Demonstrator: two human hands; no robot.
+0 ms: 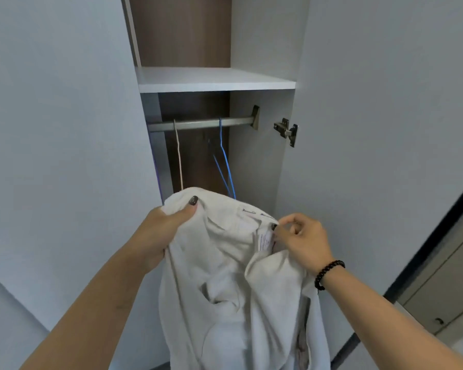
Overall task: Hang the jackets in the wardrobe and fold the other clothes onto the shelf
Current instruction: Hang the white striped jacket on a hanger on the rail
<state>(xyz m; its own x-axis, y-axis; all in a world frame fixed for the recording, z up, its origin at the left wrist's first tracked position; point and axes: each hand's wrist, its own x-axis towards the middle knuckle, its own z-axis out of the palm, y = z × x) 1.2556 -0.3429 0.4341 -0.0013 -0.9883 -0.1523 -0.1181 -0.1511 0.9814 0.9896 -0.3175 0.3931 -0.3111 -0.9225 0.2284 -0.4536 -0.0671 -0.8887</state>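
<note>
A cream-white garment [225,276] hangs in front of the open wardrobe, held up by both hands. My left hand [163,231] grips its top left edge, thumb over the fabric. My right hand [302,236] pinches the garment near its inner label at the top right. Behind it, the metal hanging rail [198,124] carries a blue wire hanger [226,161] and a pale hanger [179,153], both bare. The white shelf [211,81] sits above the rail.
The right wardrobe door [372,102] stands open with a metal hinge [286,130] showing. The left door panel [64,129] fills the left side. A dark-framed cabinet [444,276] lies at the far right.
</note>
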